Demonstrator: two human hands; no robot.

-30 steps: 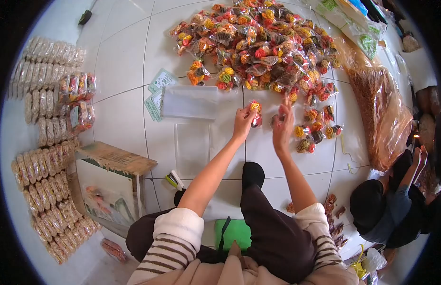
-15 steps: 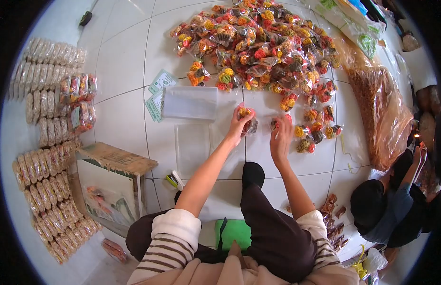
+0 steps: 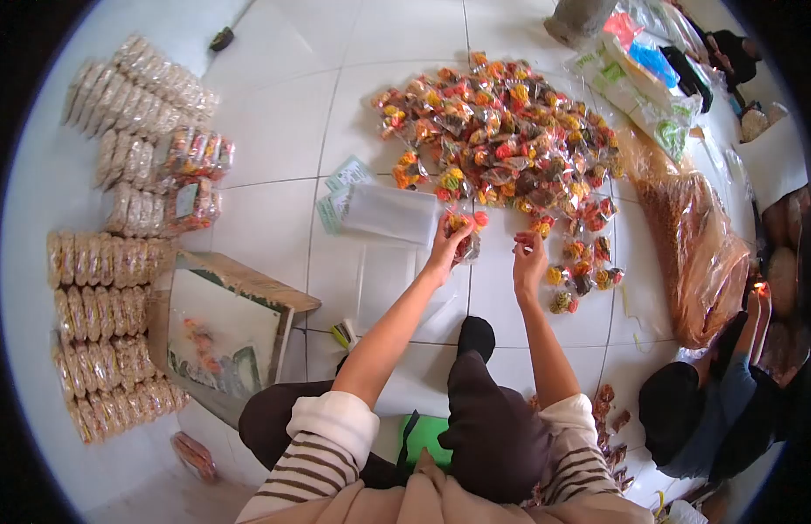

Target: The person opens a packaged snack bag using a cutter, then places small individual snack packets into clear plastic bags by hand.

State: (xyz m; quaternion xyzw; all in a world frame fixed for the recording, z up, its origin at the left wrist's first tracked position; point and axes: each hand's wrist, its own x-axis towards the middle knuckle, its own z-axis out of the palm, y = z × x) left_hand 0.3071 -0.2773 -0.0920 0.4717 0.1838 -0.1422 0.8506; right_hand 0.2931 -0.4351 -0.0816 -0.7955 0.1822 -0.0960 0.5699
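Left hand (image 3: 440, 255) closed on clear-wrapped noodle packets (image 3: 465, 251). Right hand (image 3: 529, 264) narrow-fingered beside the pile (image 3: 501, 140); whether it grips cannot be told. Packets judged light, slick, brittle inside; hold lightly by the film edges. White tiled floor (image 3: 274, 218); stacked packs (image 3: 100, 314) along the left.

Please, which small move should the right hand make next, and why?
I would probably let the right hand pinch the nearest packet and bring it to the left hand, because its fingers are beside that packet, and the left hand holds similar colourful packets.
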